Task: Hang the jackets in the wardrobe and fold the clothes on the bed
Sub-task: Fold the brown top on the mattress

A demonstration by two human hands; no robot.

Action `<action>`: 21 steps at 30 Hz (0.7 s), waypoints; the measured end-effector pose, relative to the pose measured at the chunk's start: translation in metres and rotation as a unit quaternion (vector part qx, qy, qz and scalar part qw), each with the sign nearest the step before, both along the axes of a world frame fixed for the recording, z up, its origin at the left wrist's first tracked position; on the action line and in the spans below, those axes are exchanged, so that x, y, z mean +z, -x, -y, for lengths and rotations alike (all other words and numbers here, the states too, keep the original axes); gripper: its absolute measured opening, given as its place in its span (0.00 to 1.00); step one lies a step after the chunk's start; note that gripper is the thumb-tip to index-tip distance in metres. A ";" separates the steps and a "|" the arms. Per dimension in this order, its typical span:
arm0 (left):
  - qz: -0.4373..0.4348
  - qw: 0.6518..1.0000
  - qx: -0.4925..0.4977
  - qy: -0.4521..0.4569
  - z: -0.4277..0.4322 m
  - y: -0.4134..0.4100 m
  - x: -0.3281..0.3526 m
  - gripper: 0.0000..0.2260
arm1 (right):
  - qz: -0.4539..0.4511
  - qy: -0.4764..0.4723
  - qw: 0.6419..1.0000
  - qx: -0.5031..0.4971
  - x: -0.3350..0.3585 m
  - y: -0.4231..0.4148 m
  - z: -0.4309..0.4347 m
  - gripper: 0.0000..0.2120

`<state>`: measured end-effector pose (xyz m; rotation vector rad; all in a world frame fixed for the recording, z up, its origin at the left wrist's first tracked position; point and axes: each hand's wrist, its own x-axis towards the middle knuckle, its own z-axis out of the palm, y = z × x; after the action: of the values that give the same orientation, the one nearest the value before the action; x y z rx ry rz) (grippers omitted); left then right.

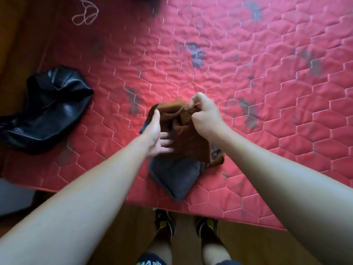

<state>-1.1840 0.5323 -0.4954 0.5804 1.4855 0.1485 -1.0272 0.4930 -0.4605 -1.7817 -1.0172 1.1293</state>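
over wooden floor (114, 236), red quilted mattress (267, 92) bears black jacket (45, 111).

A red quilted bed (248, 92) carries a folded grey cloth (175, 176) at its near edge, a brown garment (189, 138) partly over the cloth, a black jacket (47, 111) left of it, and looped string (86, 14) far beyond.

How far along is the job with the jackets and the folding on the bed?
Done, it seems: a grey cloth lies folded near the edge of the bed. In hand: the brown garment, pinched at the top by the right hand while the open left hand touches its side, only partly folded. Left: the black jacket lies crumpled on the bed, not yet hung.
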 end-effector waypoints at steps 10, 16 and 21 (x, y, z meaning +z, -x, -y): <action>0.062 0.962 -0.123 -0.236 -0.046 -0.005 0.271 0.17 | -0.064 0.009 0.989 0.132 0.252 0.005 -0.001 0.09; 0.127 0.904 -0.199 -0.356 -0.066 -0.004 0.419 0.07 | 0.100 -0.030 0.994 0.017 0.295 -0.024 0.018 0.15; 0.129 0.815 -0.347 -0.446 -0.055 -0.008 0.515 0.08 | 0.068 -0.157 0.985 -0.018 0.369 -0.017 0.018 0.33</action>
<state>-1.1759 0.5873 0.0195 1.7554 0.7852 0.3364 -1.0106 0.4751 -0.0916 -1.6309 -1.1682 0.7815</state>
